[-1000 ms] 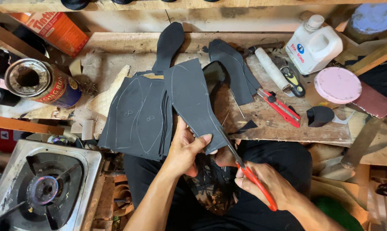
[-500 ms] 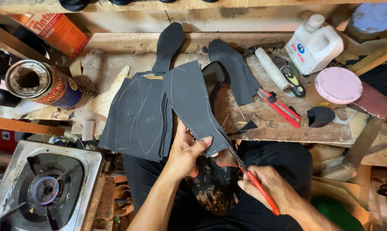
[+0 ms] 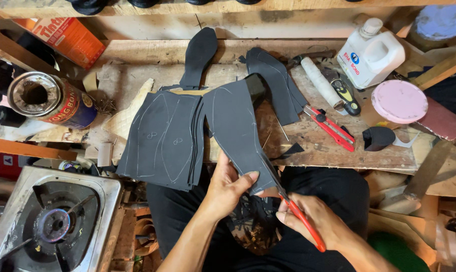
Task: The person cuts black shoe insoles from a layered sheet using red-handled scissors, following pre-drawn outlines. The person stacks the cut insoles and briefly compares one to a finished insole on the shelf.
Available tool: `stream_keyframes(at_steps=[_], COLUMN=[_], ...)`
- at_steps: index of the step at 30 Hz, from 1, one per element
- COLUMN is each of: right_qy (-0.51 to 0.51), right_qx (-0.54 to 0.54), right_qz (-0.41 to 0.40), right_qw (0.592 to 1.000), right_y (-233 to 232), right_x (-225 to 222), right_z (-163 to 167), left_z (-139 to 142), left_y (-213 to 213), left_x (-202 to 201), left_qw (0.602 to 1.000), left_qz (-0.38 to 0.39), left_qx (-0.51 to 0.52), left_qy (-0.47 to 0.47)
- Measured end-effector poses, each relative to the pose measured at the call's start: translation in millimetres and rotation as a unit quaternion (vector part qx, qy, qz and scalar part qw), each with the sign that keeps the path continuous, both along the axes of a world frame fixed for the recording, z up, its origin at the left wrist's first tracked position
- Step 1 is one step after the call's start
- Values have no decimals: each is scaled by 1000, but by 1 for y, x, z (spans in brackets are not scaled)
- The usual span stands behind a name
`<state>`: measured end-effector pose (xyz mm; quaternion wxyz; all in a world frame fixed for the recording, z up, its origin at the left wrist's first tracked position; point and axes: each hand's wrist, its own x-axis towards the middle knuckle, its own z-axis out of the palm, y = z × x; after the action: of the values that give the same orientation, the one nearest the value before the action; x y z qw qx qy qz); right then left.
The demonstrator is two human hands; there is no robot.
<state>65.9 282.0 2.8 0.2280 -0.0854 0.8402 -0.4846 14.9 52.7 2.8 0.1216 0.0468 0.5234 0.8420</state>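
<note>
Orange box [image 3: 61,36] far left of the white jug [image 3: 371,53]; left hand [image 3: 228,189] pinches the dark sheet [image 3: 235,133], right hand [image 3: 316,221] grips red scissors [image 3: 301,216].

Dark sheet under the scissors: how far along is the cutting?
Done: some cut dark pieces lie on the wooden bench. In hand: the left hand holds the dark sheet while the right hand works red-handled scissors along its right edge, near the lower end. Left: a stack of sheets with chalk outlines lies uncut.
</note>
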Motion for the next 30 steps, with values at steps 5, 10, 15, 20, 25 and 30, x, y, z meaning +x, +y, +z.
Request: stream_keyframes(at_steps=[5,10,15,20,25,30], right_qy=[-2,9,15,-18,34,-39], right_qx=[-26,1,-6,28,-4,-28], right_qz=[6,-2,-14,-7,14,-7], right_qw=[1000,1000,1000,999,999,999], right_y=[-2,0,3,7,1,-8], right_x=[-1,1,6,7,0,-3], right_z=[3,-2,-9,-11,-8,2], left_z=[1,1,-5,-1,6,1], left_y=[-2,-2,1,-11,-8,-2], left_x=[1,2,3,-12,-9,2], left_qw=[1000,1000,999,996,994,997], left_qz=[0,1,2,-9,49,16], left_qx=[-2,10,27,-44,-75,-55], left_qy=[-3,-5,-32,-73,-55,-51])
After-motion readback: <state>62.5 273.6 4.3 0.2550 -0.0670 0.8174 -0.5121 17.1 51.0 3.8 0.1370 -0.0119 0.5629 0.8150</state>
